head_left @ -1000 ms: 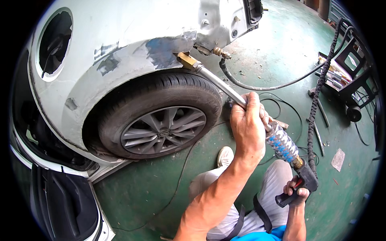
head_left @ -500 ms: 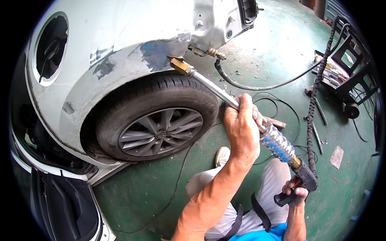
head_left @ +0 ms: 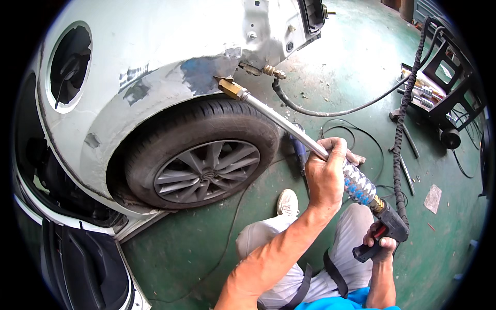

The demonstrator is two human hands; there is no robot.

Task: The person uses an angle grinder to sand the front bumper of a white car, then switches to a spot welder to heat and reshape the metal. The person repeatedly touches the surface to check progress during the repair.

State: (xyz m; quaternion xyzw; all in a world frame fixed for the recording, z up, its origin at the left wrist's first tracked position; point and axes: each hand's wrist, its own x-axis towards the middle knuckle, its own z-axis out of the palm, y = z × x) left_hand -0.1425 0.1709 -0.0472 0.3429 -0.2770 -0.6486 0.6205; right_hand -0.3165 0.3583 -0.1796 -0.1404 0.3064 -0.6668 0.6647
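A long dent-puller gun runs from the wheel-arch edge of the white car panel point(head_left: 170, 51) down to my right side. Its brass head point(head_left: 232, 89) rests against the grey and blue bare patch point(head_left: 199, 76) just above the tire. My left hand point(head_left: 326, 175) is closed round the silver shaft point(head_left: 284, 123), right above a blue-speckled cylinder point(head_left: 358, 185). What lies inside that fist is partly hidden. Over my right thigh, my right hand point(head_left: 381, 246) is wrapped round the black pistol grip point(head_left: 368, 252), fingers by its red trigger.
A wrapped cable point(head_left: 399, 155) rises from the gun to a black wheeled cart point(head_left: 454, 93) at far right. A clamp with a hose point(head_left: 330, 112) hangs at the panel's corner. Metal bars point(head_left: 407, 175), a blue tool point(head_left: 298, 150) and thin wires lie on the green floor. An open door point(head_left: 85, 263) is lower left.
My left hand has slid down the shaft toward the cylinder, away from the car. The brass head stays at the panel edge, and my right hand keeps its hold.
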